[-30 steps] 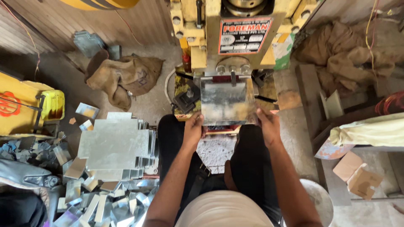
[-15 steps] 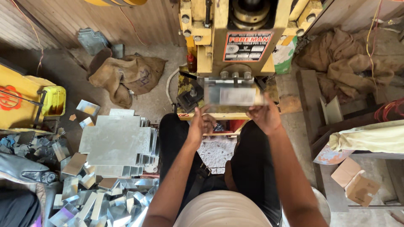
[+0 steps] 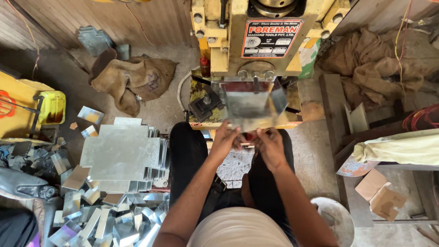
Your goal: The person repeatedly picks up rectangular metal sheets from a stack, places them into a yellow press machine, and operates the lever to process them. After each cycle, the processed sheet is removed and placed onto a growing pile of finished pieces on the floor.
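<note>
I sit in front of a yellow press machine (image 3: 256, 41). Both hands hold a shiny, bent metal sheet (image 3: 249, 105) by its near edge, just in front of the press bed. My left hand (image 3: 226, 139) grips the sheet's lower left part. My right hand (image 3: 270, 144) is close beside it at the lower middle. The sheet tilts up, its far side under the press head.
A stack of cut metal sheets (image 3: 121, 153) lies on the floor at my left, with several shiny offcuts (image 3: 105, 219) nearer me. Burlap sacks (image 3: 132, 80) lie at the back left and back right. A cardboard box (image 3: 382, 196) and wooden rack stand at the right.
The flat sheet held wide at both sides in the press now appears bent and tilted. Both hands have come together at its near edge, closer to me.
</note>
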